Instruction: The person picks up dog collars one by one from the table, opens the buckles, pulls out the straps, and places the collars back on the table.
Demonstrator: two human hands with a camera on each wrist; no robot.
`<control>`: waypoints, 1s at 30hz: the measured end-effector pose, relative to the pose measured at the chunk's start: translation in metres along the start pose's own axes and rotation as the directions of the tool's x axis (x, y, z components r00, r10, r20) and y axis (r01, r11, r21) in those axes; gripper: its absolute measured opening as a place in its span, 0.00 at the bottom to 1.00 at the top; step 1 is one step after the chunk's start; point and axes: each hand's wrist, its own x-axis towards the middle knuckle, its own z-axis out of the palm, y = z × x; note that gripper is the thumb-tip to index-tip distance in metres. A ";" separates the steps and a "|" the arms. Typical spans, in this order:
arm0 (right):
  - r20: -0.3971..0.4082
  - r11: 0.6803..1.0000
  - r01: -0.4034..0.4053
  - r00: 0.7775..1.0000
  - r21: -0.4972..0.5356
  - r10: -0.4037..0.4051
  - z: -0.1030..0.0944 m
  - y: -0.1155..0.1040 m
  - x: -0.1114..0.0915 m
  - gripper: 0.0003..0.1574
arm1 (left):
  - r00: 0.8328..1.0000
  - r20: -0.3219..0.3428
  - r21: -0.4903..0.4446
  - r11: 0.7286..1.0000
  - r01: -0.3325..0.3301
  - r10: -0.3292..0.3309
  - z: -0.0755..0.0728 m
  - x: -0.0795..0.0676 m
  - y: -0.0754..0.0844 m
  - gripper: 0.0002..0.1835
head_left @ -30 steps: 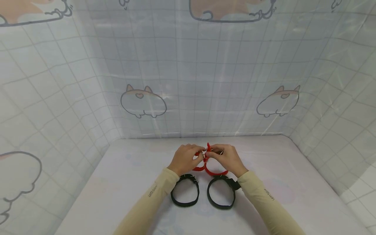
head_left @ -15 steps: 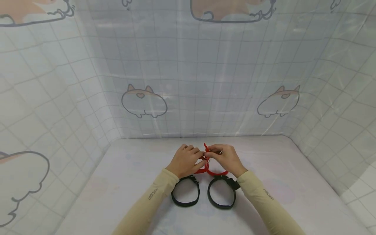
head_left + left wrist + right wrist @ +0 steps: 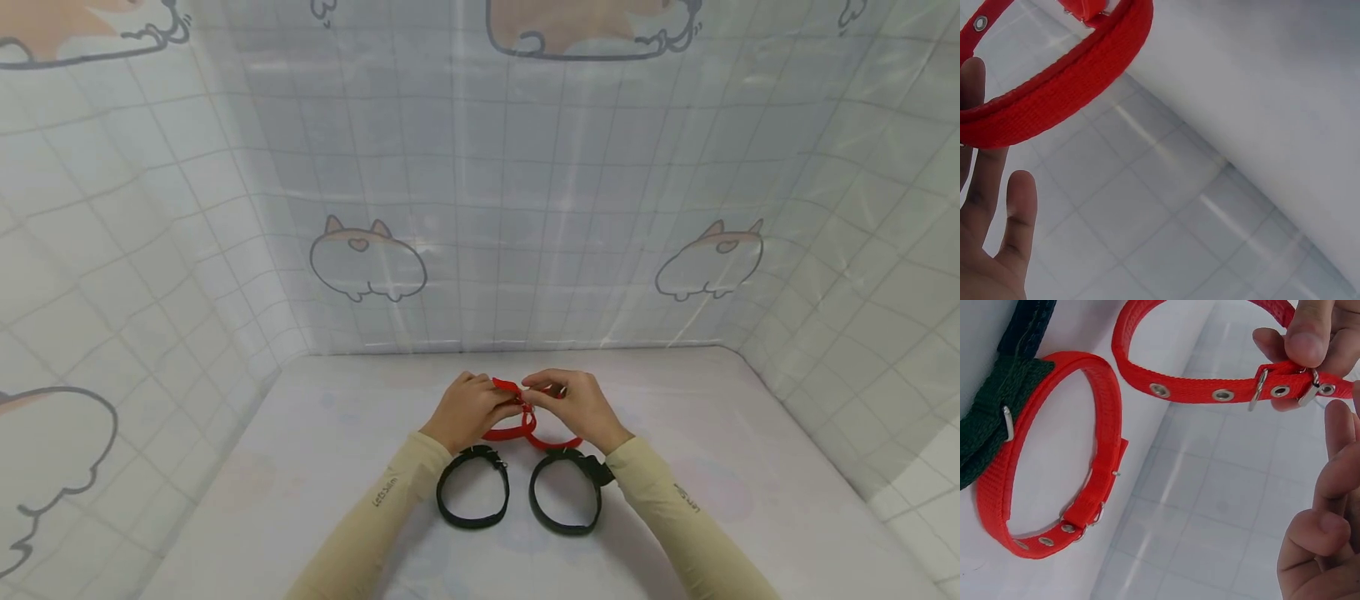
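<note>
My left hand [image 3: 468, 412] grips a red dog collar [image 3: 1191, 389] just above the table, its thumb pressing by the metal buckle. The collar's loop hangs below, with metal eyelets along the band. The strap's free end sticks out beyond the buckle, pointing left in the head view. At that free end are the fingertips of my right hand [image 3: 581, 404], the other fingers curled. A second red collar [image 3: 997, 487] stands buckled on the table under my right hand. In the left wrist view the held collar crosses in front of my left fingers [image 3: 988, 181].
Two dark collars [image 3: 472, 522], buckled into loops, stand closer to me, between my forearms. The right-hand dark collar [image 3: 567, 528] touches the second red collar. A grid-patterned backdrop [image 3: 487, 275] rises behind the white table [image 3: 315, 467] and along both sides.
The strap's free end pointed upward before and now leans to the left over my left fingers. The held loop has shifted slightly left. The dark collars have stayed where they were.
</note>
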 end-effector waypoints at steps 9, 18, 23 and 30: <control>-0.031 1.000 0.000 1.000 -0.031 -0.001 -0.004 0.012 -0.003 0.16 | 0.997 -0.020 -0.118 0.990 0.073 -0.076 0.000 -0.002 -0.009 0.14; 0.042 0.999 -0.042 0.998 0.000 0.042 -0.001 0.021 -0.007 0.19 | 0.990 -0.064 -0.334 0.937 0.100 -0.129 -0.006 0.001 -0.010 0.09; 0.057 0.999 -0.051 0.997 0.012 0.050 0.004 0.023 -0.006 0.14 | 0.988 -0.053 -0.407 0.907 0.109 -0.142 -0.007 0.002 -0.008 0.11; 0.064 0.990 -0.090 0.994 0.110 0.084 0.004 0.021 -0.005 0.15 | 0.986 -0.020 -0.466 0.874 0.140 -0.168 -0.003 0.003 -0.007 0.11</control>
